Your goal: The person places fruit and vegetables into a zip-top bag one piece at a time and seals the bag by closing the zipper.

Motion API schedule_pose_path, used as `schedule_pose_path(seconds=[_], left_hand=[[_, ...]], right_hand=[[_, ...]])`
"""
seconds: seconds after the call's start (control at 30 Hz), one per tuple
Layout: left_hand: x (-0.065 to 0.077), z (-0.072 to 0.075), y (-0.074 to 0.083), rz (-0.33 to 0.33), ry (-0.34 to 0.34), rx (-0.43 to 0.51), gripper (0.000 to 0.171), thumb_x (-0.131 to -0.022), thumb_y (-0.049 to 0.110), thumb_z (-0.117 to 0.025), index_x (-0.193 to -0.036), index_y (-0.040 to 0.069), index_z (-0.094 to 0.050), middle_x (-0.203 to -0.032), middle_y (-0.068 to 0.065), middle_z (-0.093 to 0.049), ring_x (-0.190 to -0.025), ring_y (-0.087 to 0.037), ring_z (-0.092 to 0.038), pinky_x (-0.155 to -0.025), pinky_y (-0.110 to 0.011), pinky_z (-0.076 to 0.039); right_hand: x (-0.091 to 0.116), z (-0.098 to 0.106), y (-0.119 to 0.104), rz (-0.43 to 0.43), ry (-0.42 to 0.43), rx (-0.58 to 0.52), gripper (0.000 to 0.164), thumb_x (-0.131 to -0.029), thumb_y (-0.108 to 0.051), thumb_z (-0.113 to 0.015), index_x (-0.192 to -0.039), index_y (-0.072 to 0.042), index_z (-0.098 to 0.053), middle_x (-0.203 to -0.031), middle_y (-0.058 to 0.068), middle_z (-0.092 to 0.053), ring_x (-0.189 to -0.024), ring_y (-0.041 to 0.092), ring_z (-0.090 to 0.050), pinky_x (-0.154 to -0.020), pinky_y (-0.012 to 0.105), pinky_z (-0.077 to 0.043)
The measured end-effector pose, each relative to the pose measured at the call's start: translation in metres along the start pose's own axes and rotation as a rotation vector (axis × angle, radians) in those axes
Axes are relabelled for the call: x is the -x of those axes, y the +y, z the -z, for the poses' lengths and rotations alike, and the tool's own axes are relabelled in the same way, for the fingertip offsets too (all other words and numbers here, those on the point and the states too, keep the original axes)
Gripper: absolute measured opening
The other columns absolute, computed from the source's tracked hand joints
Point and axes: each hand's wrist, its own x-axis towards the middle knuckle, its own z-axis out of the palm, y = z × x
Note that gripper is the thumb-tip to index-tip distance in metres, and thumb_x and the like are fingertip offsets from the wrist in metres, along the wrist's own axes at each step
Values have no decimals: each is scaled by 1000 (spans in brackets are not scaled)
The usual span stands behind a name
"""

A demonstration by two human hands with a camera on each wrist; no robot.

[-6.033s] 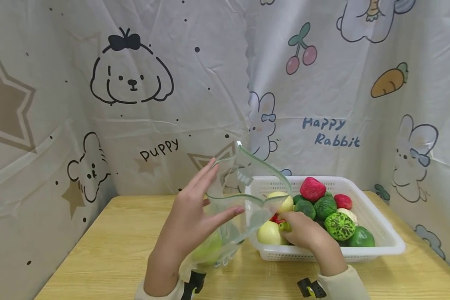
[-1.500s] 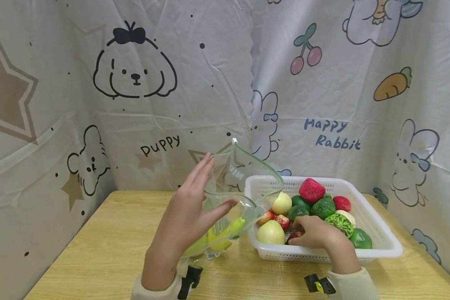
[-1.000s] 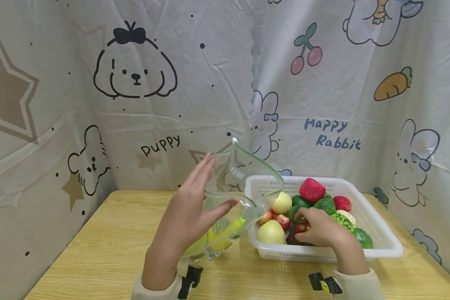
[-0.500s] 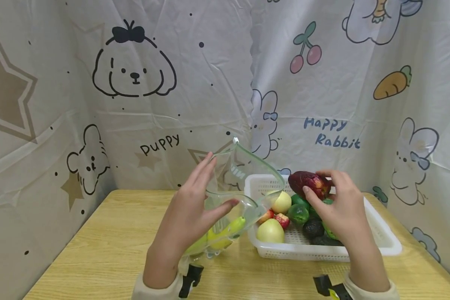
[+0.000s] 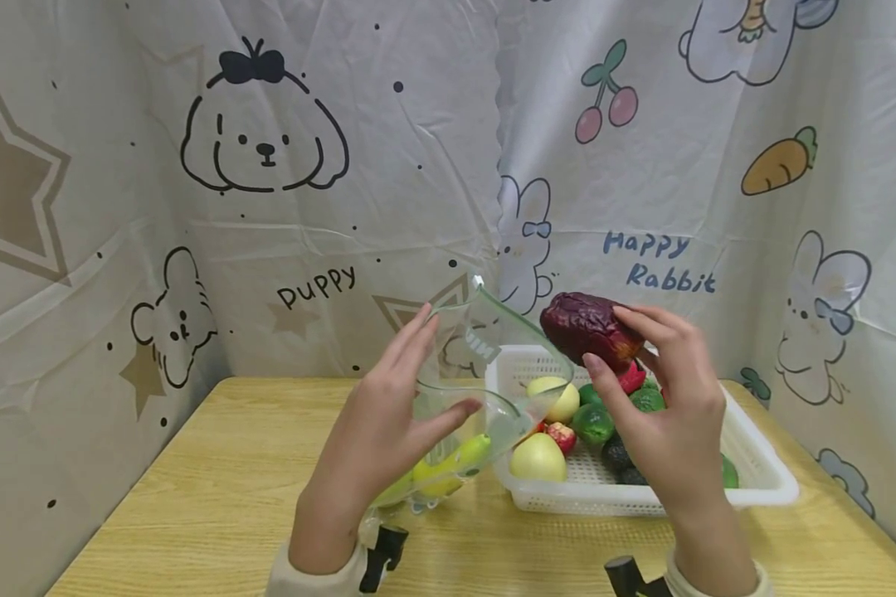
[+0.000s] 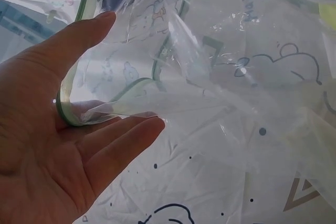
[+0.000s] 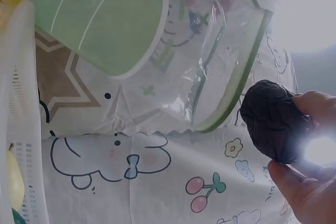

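My right hand (image 5: 668,390) grips a dark red, wrinkled, oblong piece of produce (image 5: 586,327) between thumb and fingers, above the basket and just right of the bag's mouth. Its exact kind cannot be told; it looks almost black in the right wrist view. My left hand (image 5: 381,423) has thumb and fingers spread against the rim of a clear zip bag (image 5: 485,352) with green edges, and the mouth gapes wide. The left wrist view shows the bag's edge (image 6: 68,111) between that thumb and the straight fingers. Yellow and green produce (image 5: 448,468) lies in the bag's bottom.
A white perforated basket (image 5: 762,489) stands right of the bag on the wooden table (image 5: 216,473). It holds pale yellow round fruit (image 5: 539,458), small red fruit (image 5: 562,437), green vegetables (image 5: 593,424) and a dark avocado-like piece (image 5: 616,454). A printed curtain (image 5: 388,224) hangs behind.
My right hand picked the dark red piece out of the basket, lifted it and carried it up and left toward the bag. My left hand and the bag have barely moved.
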Motion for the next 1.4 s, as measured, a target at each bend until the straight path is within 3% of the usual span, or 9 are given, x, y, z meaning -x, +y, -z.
schedule_pose_path(seconds=[0.23,0.43,0.73,0.93,1.13,1.4], left_hand=[[0,0,1,-9,-2,1,93,-86,49,-79,-157,5,-37,-165,-7,-30,-136,-34,-52,-106,-46,-48],[0,-1,1,-12,-6,-5,94,-86,50,-78,-157,5,-36,-165,-7,-30,-137,-33,-50,-107,-45,-47],[0,-1,1,-10,-5,-4,93,-86,49,-79,-157,5,-37,-165,-8,-31,-136,-34,-52,-107,-46,-47],[-1,0,1,-12,-4,-6,94,-86,49,-79,-157,5,-37,-165,-8,-31,-135,-34,-53,-106,-46,-48],[-1,0,1,-8,-8,-5,94,-86,50,-78,-157,6,-36,-165,-8,-30,-136,-34,-52,-107,-46,-48],[-1,0,0,-2,-5,-6,94,-86,49,-79,-157,6,-37,-165,-7,-30,-136,-34,-52,-106,-46,-48]], right_hand=[[1,-6,-4,84,-31,38,49,-85,-5,-79,-131,0,-64,-139,16,-60,-123,18,-57,-96,15,-49],[4,-11,-6,96,-61,54,47,-94,-27,-75,-134,-4,-64,-141,12,-60,-126,27,-56,-100,17,-45],[7,-14,-9,68,-99,57,58,-80,1,-82,-134,-6,-64,-144,12,-58,-131,28,-54,-109,20,-41],[7,-15,-10,68,-107,76,57,-81,1,-82,-134,-5,-63,-145,11,-57,-131,28,-55,-106,16,-43],[8,-15,-11,30,-141,93,58,-79,5,-83,-133,-3,-62,-148,9,-54,-132,27,-54,-94,11,-49],[10,-17,-11,-7,-170,41,59,-80,9,-81,-134,-1,-60,-150,7,-51,-129,26,-55,-87,13,-54]])
